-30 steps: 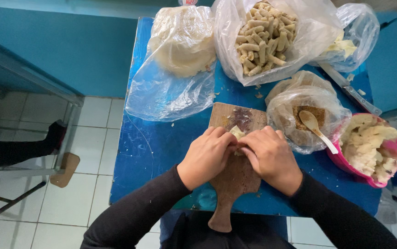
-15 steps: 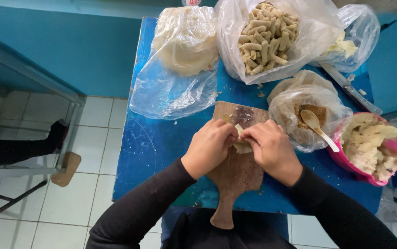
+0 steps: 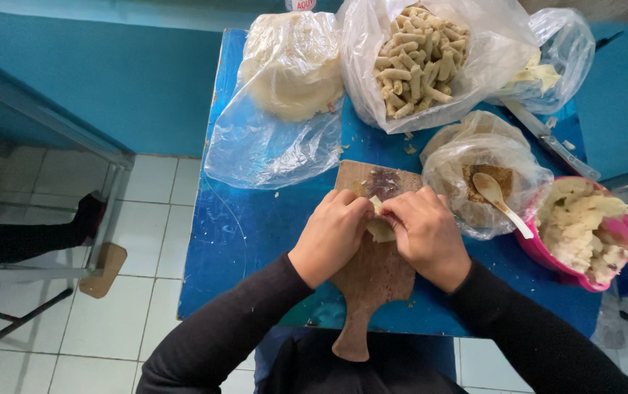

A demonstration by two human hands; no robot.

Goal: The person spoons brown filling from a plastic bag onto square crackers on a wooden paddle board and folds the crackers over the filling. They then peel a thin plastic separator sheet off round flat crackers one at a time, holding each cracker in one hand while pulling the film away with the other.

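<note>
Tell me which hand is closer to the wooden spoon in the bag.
Right. The right hand is on the cutting board just beside the bag holding the wooden spoon; the left hand sits farther away, on the other side of the dough piece.

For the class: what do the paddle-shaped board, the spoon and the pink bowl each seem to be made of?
Board: probably wood, brown, matte, worn and stained.
Spoon: pale and matte, seemingly wood; plastic is possible.
Pink bowl: likely plastic, with a smooth, slightly glossy, evenly coloured rim.
</note>
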